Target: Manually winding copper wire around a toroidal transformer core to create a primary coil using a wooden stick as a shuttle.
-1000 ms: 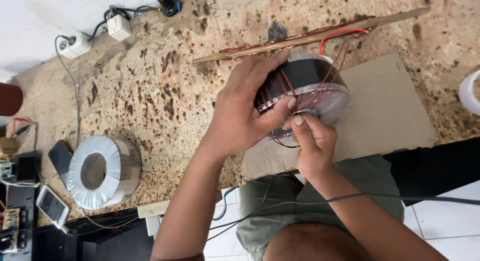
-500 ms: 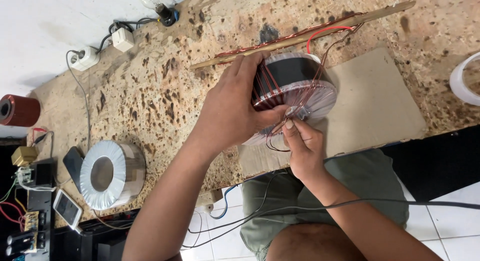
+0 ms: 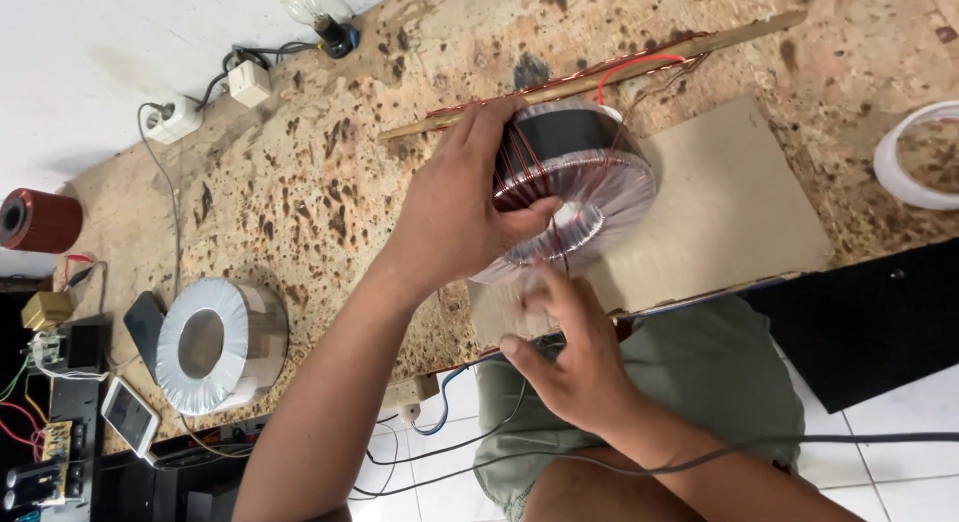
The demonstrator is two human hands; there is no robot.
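Observation:
My left hand (image 3: 460,212) is shut on a toroidal coil (image 3: 589,172), a ring wound with reddish copper wire and partly wrapped in black and clear tape. The coil stands tilted on a brown cardboard sheet (image 3: 729,212) on the speckled stone worktop (image 3: 300,182). Just below the coil, at the table's near edge, my right hand (image 3: 569,367) is blurred, with its fingers spread apart. I cannot make out any thin wire in that hand. A long wooden stick (image 3: 619,67) wound with copper and red wire lies just behind the coil.
A second ring core wrapped in white tape (image 3: 215,347) sits at the left, with a phone (image 3: 130,414) and circuit boards (image 3: 45,452) beside it. A red wire spool (image 3: 40,220), wall sockets (image 3: 170,120), a light bulb (image 3: 315,7) and a white tape roll (image 3: 919,152) ring the worktop.
My right hand has dropped away from the coil's lower edge and its pinched fingers have spread apart. My left hand keeps its grip on the coil.

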